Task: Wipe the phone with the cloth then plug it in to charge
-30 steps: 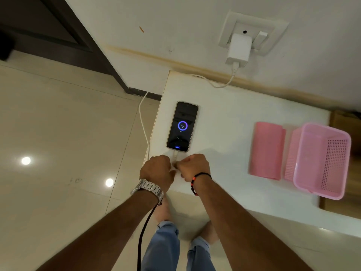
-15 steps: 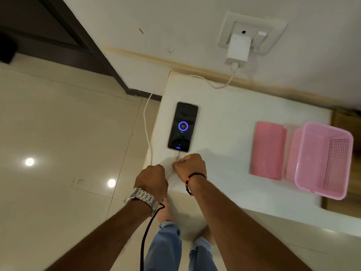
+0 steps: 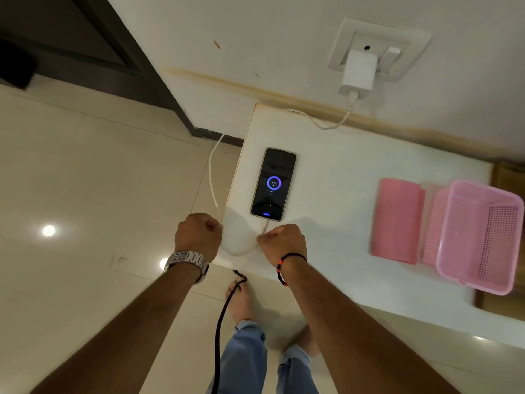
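- Near the left end of the white counter (image 3: pixel 341 200) lies the phone (image 3: pixel 273 184), face up, its screen lit with a blue ring; the figures inside the ring are too small to read surely.
- From its near end a white cable (image 3: pixel 211 177) runs out, though the plug itself is hard to make out.
- Right hand (image 3: pixel 284 243) is closed, fingertips pinching the cable just below the phone.
- Left hand (image 3: pixel 199 237) is fisted on the cable at the counter's edge; its fingertips are hidden.
- Charger (image 3: pixel 358 73) sits in the wall socket (image 3: pixel 409 41).
- Pink cloth (image 3: pixel 397 221) lies folded, well right of the phone.
- Pink basket (image 3: pixel 483 237) just beside the cloth shows nothing inside; its right side is cut off.
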